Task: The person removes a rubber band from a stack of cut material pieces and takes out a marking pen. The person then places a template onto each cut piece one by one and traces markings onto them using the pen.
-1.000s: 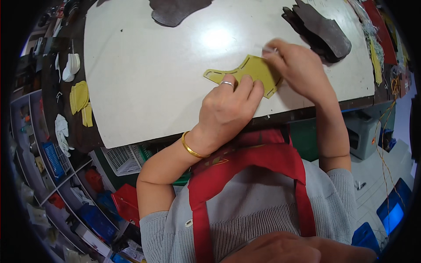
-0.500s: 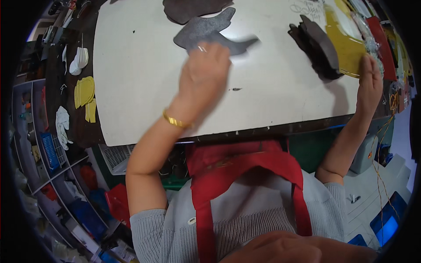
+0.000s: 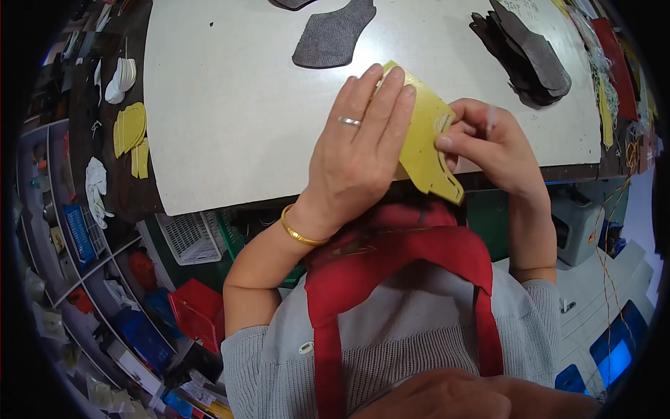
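A yellow pattern template [image 3: 424, 136] with curved slots along one side is held tilted over the near edge of the white work board [image 3: 237, 133]. My left hand [image 3: 363, 140] lies across its left part, fingers stretched out and flat. At the template's right edge, my right hand [image 3: 495, 143] pinches it between thumb and curled fingers. Beyond my left fingertips a dark leather piece [image 3: 331, 38] rests flat on the board. A stack of dark leather pieces [image 3: 534, 59] sits farther right, its pieces overlapping unevenly.
Part of another dark piece [image 3: 292, 3] shows at the far edge. Yellow cut pieces [image 3: 130, 133], white pieces [image 3: 121, 80] and a white glove [image 3: 97, 188] lie left of the board. Clear plastic wrapping [image 3: 593, 66] lines the right side. A white basket [image 3: 188, 237] stands below the board.
My right hand has brought the yellow template from beside the stack to the near middle. My left hand has come off the dark leather piece and back onto the template.
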Motion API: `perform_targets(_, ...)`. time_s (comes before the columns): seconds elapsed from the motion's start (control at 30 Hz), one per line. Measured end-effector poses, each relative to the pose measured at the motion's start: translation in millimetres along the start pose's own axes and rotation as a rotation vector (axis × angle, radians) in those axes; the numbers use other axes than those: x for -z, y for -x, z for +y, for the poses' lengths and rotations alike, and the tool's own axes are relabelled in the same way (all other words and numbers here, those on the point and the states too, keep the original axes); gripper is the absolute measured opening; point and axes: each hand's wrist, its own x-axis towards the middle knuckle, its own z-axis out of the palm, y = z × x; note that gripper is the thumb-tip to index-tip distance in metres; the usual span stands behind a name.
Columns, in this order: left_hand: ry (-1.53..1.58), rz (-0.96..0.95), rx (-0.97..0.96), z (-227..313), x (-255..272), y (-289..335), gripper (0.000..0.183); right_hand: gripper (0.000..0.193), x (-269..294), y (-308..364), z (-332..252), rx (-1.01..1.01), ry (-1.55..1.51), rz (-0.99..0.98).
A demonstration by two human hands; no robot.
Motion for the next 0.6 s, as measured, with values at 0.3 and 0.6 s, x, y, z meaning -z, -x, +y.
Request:
perform_targets(0.3,0.179,-0.181,0.058,-16.4,16.9,32.1,0.042,0.023,13.2,-28.8,-0.2,0.059,0.516,0.127)
perform_targets(0.6,0.228,-0.145,0.107,-17.5,5.7,36.8,0.03,0.032,-2.4,-53.7,-5.6,0.082,0.933,0.115)
